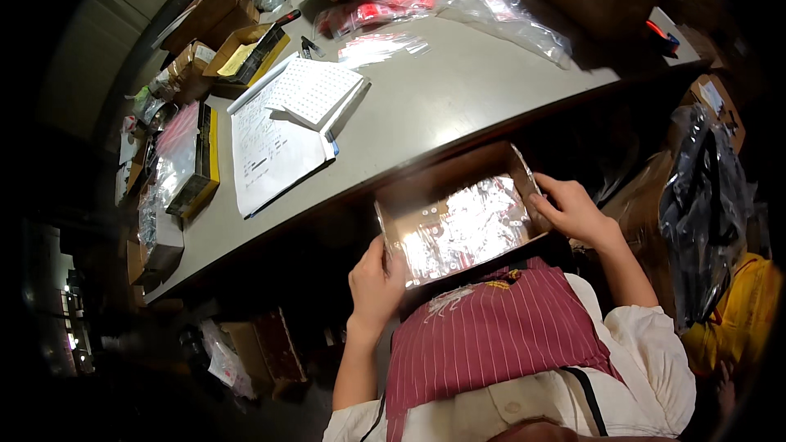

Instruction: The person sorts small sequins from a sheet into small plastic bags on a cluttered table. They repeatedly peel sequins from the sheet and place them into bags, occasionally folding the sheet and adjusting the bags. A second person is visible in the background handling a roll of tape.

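The person holds a brown cardboard box (458, 225) in front of the red striped apron (491, 336), just below the edge of the grey table (458, 90). The left hand (375, 282) is wrapped around the box's left end. The right hand (573, 211) grips the right end, fingers bent over the rim. Shiny clear plastic bags (467, 229) fill the box. To hold it well, both hands should probably keep it level so nothing slides out. The open top faces up. The box's long side runs left to right, with the right end a bit higher in the picture.
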Demonstrator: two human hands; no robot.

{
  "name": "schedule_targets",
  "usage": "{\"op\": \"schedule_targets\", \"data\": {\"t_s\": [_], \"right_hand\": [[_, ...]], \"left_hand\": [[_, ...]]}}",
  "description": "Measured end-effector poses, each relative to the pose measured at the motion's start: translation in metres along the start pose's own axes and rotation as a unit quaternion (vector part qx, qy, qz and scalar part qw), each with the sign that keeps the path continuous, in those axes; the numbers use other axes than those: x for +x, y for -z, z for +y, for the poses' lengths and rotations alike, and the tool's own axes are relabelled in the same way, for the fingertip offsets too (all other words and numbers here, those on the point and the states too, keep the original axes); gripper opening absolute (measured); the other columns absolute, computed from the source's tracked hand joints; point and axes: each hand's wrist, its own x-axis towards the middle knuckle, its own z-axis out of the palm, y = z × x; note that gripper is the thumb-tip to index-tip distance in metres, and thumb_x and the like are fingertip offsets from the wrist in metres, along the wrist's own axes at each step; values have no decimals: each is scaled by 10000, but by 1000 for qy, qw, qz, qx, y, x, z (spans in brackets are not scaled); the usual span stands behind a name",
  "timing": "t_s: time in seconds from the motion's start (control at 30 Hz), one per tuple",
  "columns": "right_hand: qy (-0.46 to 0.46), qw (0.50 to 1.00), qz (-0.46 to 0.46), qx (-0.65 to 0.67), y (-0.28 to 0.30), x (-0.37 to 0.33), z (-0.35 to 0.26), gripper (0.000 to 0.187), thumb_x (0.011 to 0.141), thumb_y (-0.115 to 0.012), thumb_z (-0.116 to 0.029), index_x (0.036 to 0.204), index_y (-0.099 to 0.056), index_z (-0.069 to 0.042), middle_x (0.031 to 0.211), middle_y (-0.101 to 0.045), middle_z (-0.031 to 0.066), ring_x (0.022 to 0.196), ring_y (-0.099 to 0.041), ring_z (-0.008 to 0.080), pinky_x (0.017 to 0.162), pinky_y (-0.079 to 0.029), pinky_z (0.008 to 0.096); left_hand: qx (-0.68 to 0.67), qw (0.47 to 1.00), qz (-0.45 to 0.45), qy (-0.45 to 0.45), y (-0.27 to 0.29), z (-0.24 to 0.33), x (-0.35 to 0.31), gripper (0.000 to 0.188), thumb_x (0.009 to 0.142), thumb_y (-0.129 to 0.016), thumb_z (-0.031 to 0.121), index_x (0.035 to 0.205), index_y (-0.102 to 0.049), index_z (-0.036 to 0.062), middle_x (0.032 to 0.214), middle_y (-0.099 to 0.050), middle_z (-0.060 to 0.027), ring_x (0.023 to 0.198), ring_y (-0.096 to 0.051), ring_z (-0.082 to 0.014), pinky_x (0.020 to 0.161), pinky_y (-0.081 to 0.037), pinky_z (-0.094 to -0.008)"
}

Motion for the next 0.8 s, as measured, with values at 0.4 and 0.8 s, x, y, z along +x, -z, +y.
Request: {"op": "schedule_targets", "data": {"t_s": [0.4, 0.8], "right_hand": [[82, 980, 173, 60, 115, -17, -50, 593, 793, -614, -88, 1368, -567, 50, 925, -683, 90, 742, -587, 71, 662, -492, 235], [49, 944, 199, 258, 102, 188, -7, 430, 1002, -593, -154, 1411, -521, -41, 1005, -669, 60, 713, -626, 102, 635, -510, 254]], "left_hand": [[-285, 954, 7, -94, 57, 60, 33, 273, 1019, -613, 102, 1231, -680, -56, 867, -734, -74, 821, -660, -79, 759, -532, -243], [302, 922, -29, -241, 88, -28, 171, 809, 938, -641, 512, 1557, -397, 51, 1629, -219, -312, 1511, -84, -561, 1160, -1, -740]]}}
